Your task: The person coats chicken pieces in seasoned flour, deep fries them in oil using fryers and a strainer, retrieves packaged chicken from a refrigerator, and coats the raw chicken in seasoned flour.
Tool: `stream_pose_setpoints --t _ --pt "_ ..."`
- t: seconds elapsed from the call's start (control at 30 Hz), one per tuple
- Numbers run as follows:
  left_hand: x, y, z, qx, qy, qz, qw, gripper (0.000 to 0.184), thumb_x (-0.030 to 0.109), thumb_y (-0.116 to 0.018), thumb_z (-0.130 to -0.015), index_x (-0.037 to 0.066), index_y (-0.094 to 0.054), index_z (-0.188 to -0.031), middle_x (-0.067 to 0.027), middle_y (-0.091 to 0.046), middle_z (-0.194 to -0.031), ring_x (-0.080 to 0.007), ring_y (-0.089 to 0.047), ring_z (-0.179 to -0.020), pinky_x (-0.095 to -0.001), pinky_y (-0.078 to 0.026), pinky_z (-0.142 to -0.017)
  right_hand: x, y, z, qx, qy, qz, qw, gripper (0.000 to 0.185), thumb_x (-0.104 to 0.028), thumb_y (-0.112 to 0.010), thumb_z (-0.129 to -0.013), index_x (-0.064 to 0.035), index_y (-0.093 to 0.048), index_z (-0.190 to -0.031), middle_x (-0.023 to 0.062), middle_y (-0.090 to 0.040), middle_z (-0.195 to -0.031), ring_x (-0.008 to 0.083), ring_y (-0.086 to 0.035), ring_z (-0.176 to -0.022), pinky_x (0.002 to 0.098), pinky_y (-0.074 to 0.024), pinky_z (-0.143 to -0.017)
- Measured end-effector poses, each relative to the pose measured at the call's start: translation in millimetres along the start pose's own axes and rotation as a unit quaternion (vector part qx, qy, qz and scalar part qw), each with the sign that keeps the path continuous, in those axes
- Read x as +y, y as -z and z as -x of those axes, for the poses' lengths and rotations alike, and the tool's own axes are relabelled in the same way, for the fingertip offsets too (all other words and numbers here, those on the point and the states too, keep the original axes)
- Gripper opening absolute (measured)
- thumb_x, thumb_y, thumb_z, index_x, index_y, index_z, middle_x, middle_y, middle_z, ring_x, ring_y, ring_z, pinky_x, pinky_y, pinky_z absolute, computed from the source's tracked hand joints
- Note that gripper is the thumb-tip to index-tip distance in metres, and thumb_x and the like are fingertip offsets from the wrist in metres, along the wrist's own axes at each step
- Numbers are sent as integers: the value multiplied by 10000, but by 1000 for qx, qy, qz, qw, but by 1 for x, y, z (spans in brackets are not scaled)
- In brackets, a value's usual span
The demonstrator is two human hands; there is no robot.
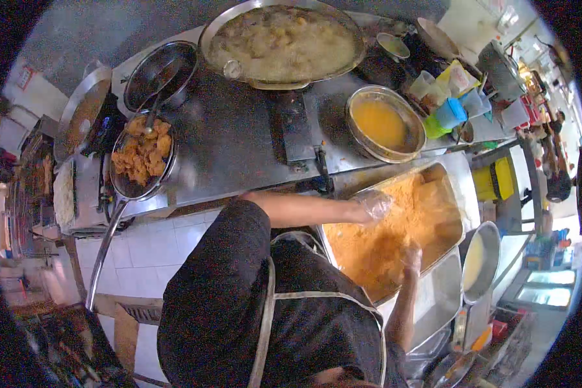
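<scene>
A rectangular metal tray (460, 194) holds a deep layer of orange-tan breading flour (362, 258). My left hand (374, 207), in a clear plastic glove, reaches over the tray's near side and touches the flour. Lower down, my right hand (411, 256), also gloved, is at the flour near the tray's right side. The fingers of both hands are smeared or sunk in the flour. Whether either hand grips anything is hidden. Paler lumps near the far end of the tray are too blurred to name.
A large pan of bubbling oil (284, 45) stands at the back. A strainer (118, 213) of fried pieces (142, 152) rests at the left edge, its long handle jutting out. Nearby are a bowl of yellow liquid (381, 123), an empty-looking metal tray (440, 294) and a pale-filled bowl (477, 262).
</scene>
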State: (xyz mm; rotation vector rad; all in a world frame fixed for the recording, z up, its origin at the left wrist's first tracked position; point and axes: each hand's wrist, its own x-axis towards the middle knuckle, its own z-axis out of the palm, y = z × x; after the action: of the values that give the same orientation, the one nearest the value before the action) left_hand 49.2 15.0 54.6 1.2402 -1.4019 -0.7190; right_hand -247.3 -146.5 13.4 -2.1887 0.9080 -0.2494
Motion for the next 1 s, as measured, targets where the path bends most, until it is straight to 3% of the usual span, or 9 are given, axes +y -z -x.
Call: stream_pose_setpoints --t 0.03,0.07,0.13,0.3,0.47,0.57,0.67,0.83,1.0 --pt "-3 0 1 16 -4 68 998 183 213 -420 -902 41 -480 -915 -119 -518 -839 -228 -496 -761 -354 -440 -730 6 3 -2 -14 15 93 995 224 -222 -673 -706 -66 -599 -847 11 -557 -561 136 -505 -519 301 -425 -514" --pt "8 11 0 -23 -46 -96 994 169 199 -440 -877 40 -498 -880 -118 -529 -805 -243 -508 -728 -373 -447 -700 -1 6 -2 -25 33 181 983 193 -226 -678 -706 -65 -612 -788 -8 -544 -511 117 -485 -463 289 -414 -456" --pt "42 32 0 -69 -90 -256 960 156 185 -459 -851 39 -516 -845 -116 -540 -772 -258 -520 -696 -392 -454 -669 -35 0 8 -9 56 65 996 196 -235 -667 -727 -58 -614 -793 -10 -555 -530 114 -485 -451 289 -397 -419" --pt "67 47 -17 -85 31 -12 996 203 236 -577 -778 71 -553 -895 -116 -560 -733 -210 -523 -609 -353 -453 -547 -133 -16 33 -54 -212 -320 922 152 -207 -600 -784 -61 -622 -819 4 -588 -614 111 -492 -469 274 -385 -404" --pt "99 56 -22 -54 -63 -9 996 142 179 -581 -772 51 -521 -785 -85 -528 -648 -197 -513 -564 -350 -436 -491 -134 -17 29 -79 -238 -292 923 119 -134 -558 -784 -71 -624 -859 32 -605 -693 160 -570 -556 279 -446 -449" --pt "109 71 -32 -24 -62 -201 977 146 177 -601 -766 53 -531 -803 -53 -553 -658 -155 -521 -572 -328 -437 -485 -97 -14 22 -135 -140 -127 973 121 -122 -567 -770 -59 -617 -861 42 -606 -699 161 -566 -556 285 -448 -454" --pt "167 129 -44 -98 33 55 993 134 153 -622 -764 56 -553 -826 -24 -585 -687 -145 -541 -576 -328 -457 -496 -101 -14 24 -128 -151 -132 971 116 -144 -571 -779 -59 -616 -845 36 -602 -693 150 -552 -554 285 -435 -451" --pt "256 281 -7 112 -38 -170 978 120 148 -630 -738 53 -600 -805 -64 -597 -680 -201 -567 -584 -337 -470 -532 -137 -12 29 -73 -222 -237 943 128 -180 -578 -795 -60 -615 -820 26 -596 -685 131 -528 -551 284 -414 -447" --pt "271 444 35 257 50 -515 816 141 168 -607 -720 36 -632 -761 -162 -615 -729 -283 -590 -631 -376 -471 -590 -158 -9 29 -60 -243 -250 935 130 -184 -582 -796 -61 -615 -817 23 -597 -690 127 -529 -574 287 -417 -467"
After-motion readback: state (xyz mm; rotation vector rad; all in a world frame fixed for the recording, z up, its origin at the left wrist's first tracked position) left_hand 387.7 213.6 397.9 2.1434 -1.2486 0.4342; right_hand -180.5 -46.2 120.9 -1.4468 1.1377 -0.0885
